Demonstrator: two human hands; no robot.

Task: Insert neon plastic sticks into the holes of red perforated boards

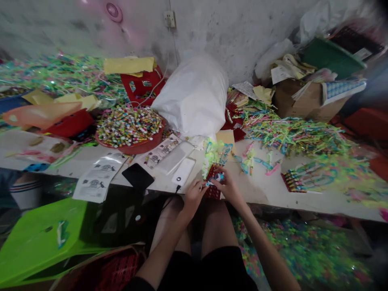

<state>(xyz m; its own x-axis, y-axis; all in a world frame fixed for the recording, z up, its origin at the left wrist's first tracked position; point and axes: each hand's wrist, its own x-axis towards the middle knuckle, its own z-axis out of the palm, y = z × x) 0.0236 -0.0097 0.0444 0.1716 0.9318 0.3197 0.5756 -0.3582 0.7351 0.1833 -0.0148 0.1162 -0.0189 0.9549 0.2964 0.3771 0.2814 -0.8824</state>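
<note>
My left hand [193, 195] and my right hand [228, 186] meet at the near edge of the white table [260, 194]. Both pinch a small blue and white plastic piece [216, 178] over a red grid tray [214, 182] that sits at the table edge. The fingers of both hands are curled. A bunch of green and blue plastic pieces [214, 153] lies just behind the tray.
A red bowl of small coloured pieces [129, 128], a white sack [194, 97], a white phone [183, 171], a black pad [138, 176] and printed sheets [97, 178] lie on the table. Heaps of coloured plastic strips [291, 133] spread right. A green stool [36, 238] stands lower left.
</note>
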